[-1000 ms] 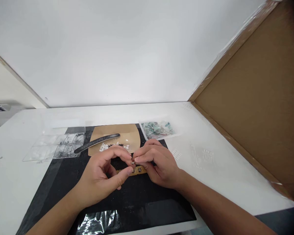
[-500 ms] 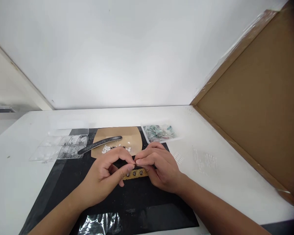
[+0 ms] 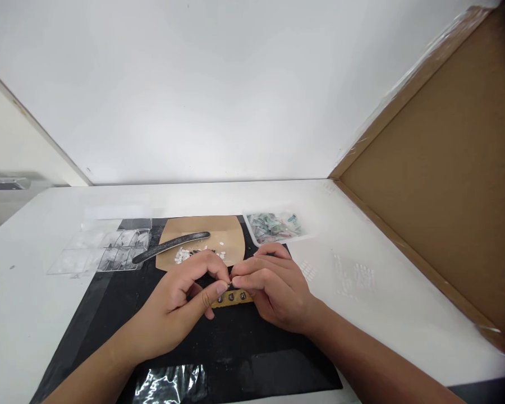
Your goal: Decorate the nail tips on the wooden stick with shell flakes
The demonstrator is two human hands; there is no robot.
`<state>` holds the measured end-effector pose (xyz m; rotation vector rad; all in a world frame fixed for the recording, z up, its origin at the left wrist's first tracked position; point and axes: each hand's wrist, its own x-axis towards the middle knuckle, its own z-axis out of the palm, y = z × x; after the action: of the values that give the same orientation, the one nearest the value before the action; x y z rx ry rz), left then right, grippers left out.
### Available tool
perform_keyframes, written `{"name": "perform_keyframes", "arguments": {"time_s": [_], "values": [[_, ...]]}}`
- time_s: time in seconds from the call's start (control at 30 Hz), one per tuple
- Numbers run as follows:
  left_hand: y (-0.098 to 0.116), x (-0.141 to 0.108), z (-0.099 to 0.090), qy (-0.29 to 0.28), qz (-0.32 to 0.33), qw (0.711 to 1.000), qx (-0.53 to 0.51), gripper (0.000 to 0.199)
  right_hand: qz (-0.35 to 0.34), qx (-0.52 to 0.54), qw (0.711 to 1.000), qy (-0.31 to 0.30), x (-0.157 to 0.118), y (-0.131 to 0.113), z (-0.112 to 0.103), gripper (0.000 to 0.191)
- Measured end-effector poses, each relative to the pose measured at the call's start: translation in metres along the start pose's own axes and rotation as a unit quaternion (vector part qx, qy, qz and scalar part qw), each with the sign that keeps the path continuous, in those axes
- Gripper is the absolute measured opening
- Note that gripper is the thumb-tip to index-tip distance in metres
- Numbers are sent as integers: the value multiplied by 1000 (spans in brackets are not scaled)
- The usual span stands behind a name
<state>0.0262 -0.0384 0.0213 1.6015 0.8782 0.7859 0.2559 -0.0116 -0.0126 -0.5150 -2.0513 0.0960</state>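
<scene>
My left hand (image 3: 189, 303) pinches with thumb and forefinger at something too small to make out. My right hand (image 3: 273, 289) meets it fingertip to fingertip, its thumb and forefinger closed at the same spot; what they hold is hidden. Just below the fingertips lies a yellow strip (image 3: 225, 298) with several dark round studs, its right end covered by my right hand. Behind the hands, a brown paper sheet (image 3: 223, 227) carries small white nail-like pieces (image 3: 183, 255). Across its left side rests a curved black nail file (image 3: 172, 247), overhanging the edge.
A clear compartment box (image 3: 124, 261) with pale pieces stands at the left. A white tray (image 3: 273, 227) of green and clear packets sits behind my right hand. All lie on or beside a black mat (image 3: 252, 359). Cardboard (image 3: 437, 185) rises at the right; small white pieces (image 3: 364, 275) lie nearby.
The fingertips of both hands have shifted very slightly, and the right fingers sit a little further apart from the left. The view has tilted a touch; the other things stay put.
</scene>
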Motion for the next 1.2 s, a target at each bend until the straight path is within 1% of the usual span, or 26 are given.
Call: {"name": "perform_keyframes", "arguments": {"time_s": [0.17,0.43,0.57,0.7,0.87,1.2], "values": [[0,1,5,12,9,999,-31,21,-4,-5,1000,11,1,-1,-1,15],[0,0,10,1,4,996,-90,21,2,16,1000,0,1,-2,-1,17],[-3,0,14,11,-6,994,-111,24,16,27,1000,3,0,-2,0,13],[-5,-1,18,22,-6,991,-131,23,35,54,998,-6,0,-1,-1,14],[-6,-2,18,36,4,994,-107,19,66,92,994,-6,-1,0,0,18],[-11,-3,12,34,-4,996,-86,19,132,171,976,8,-2,0,1,13]]}}
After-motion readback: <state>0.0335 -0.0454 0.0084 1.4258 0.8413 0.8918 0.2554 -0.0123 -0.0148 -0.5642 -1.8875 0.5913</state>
